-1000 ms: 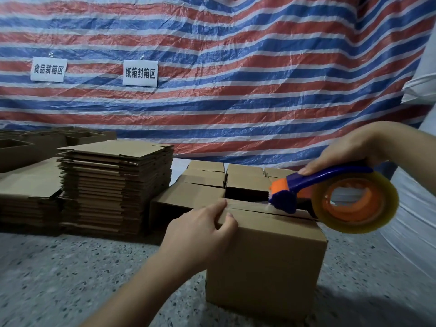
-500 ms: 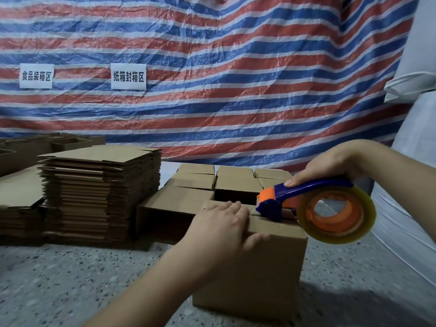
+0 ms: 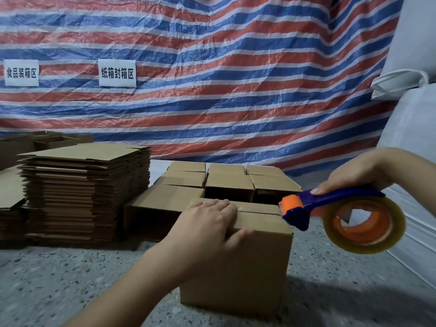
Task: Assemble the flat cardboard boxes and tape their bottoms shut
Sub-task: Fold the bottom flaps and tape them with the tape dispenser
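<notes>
Speckled grey floor [image 3: 59, 279] carries the work; behind it hangs a striped red, white and blue tarp [image 3: 236, 79]. I note one assembled cardboard box [image 3: 240, 263] standing on the floor at centre, closed flaps upward, the seam between them running left to right. My left hand [image 3: 207, 227] lies on its top near corner, fingers flat across the flaps and thumb pressed on the near face. My right hand [image 3: 354, 175] grips the blue handle of one tape dispenser [image 3: 330, 213]; its orange and blue head touches the box's right top edge, the long axis running left to right, the roll hanging clear to the right. Behind the box I count at least six open boxes [image 3: 228, 187], close together. At left stands a tall stack of flat cartons [image 3: 87, 192], a lower one beside it. Two white signs [image 3: 117, 73] hang on the tarp. White sacks [image 3: 415, 114] fill the right.
</notes>
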Demonstrator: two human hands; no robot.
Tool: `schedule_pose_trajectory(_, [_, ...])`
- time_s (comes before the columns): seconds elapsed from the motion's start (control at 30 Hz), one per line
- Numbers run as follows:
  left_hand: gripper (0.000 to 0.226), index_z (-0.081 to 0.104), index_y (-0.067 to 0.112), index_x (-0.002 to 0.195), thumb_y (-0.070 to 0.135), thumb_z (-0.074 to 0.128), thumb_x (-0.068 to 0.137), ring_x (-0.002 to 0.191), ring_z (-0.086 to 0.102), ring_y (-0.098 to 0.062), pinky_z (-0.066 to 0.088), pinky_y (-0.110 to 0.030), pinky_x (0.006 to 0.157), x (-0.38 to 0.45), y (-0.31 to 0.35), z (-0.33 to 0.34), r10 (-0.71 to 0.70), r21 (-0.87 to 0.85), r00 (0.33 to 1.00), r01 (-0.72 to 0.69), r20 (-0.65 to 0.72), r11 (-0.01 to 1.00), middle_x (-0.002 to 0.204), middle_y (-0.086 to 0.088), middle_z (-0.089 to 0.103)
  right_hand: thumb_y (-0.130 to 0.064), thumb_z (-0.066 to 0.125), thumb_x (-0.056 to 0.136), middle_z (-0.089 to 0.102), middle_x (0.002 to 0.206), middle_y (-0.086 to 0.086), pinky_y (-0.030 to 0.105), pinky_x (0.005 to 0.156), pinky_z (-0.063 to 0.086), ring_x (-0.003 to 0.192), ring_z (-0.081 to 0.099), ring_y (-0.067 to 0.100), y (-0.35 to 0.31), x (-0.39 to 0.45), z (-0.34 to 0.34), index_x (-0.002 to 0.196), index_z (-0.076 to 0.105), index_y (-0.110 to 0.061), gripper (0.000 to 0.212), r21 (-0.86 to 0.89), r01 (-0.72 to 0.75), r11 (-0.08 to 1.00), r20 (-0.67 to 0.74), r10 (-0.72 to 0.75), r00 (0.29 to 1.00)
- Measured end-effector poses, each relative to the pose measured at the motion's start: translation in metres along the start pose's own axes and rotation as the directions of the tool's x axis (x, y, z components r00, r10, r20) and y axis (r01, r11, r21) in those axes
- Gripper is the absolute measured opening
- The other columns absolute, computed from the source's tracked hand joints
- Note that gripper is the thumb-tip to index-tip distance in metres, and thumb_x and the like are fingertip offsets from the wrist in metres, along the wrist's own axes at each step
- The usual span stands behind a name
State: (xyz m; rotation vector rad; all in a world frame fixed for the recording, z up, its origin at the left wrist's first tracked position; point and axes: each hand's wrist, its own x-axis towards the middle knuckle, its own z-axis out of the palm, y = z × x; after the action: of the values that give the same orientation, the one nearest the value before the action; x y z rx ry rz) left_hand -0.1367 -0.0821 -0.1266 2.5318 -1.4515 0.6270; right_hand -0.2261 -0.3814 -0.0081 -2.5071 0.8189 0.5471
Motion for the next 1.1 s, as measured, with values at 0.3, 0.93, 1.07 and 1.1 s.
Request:
schedule_pose_trajectory(0.3, [0.085,0.050,0.023,0.126,0.087,0.021,0.078,0.110,0.054,-0.019,0.044,-0.038,0.095,0.035,0.038,-0.008,-0.033,0.025,0.995,0.031,0.094,0.999,0.123,0.002,0.058,-0.071,0.065,0.066,0.074,0.095,0.009,0.032,0.086,0.051,0.084,0.065,0.019,-0.004,-0.008,0.004,0.116,0.069,-0.008,0.082,-0.053,0.030,0.998,0.022,-0.029,0.999])
schedule_pose_trajectory(0.93, [0.074,0.018,0.024,0.155,0.065,0.031,0.095,0.149,0.016,-0.017,0.019,-0.045,0.121,0.039,0.052,0.009,0.110,-0.017,0.980,-0.109,0.167,0.994,0.162,0.001,0.021,-0.082,0.069,0.064,0.072,0.083,-0.006,0.028,0.068,0.052,0.078,0.070,0.014,-0.011,0.024,0.040,0.090,0.066,-0.026,0.061,-0.564,-0.139,0.814,-0.122,0.084,0.989])
schedule_pose_trajectory(1.07, [0.072,0.013,0.028,0.156,0.064,0.030,0.096,0.150,0.014,-0.018,0.019,-0.046,0.121,0.039,0.054,0.010,0.109,-0.021,0.978,-0.107,0.177,0.994,0.163,0.001,0.017,-0.077,0.064,0.075,0.057,0.083,-0.007,0.031,0.074,0.049,0.076,0.057,0.012,0.018,0.058,0.084,0.106,0.062,-0.025,0.061,-0.526,-0.212,0.823,-0.314,0.043,0.948])
schedule_pose_trajectory(1.1, [0.070,0.017,0.028,0.155,0.064,0.031,0.096,0.149,0.017,-0.018,0.021,-0.046,0.120,0.040,0.053,0.010,0.115,-0.023,0.980,-0.113,0.163,0.993,0.162,0.002,0.021,-0.077,0.061,0.077,0.057,0.081,-0.008,0.029,0.069,0.049,0.074,0.056,0.009,0.025,0.066,0.095,0.104,0.062,-0.026,0.058,-0.497,-0.199,0.845,-0.389,-0.012,0.921])
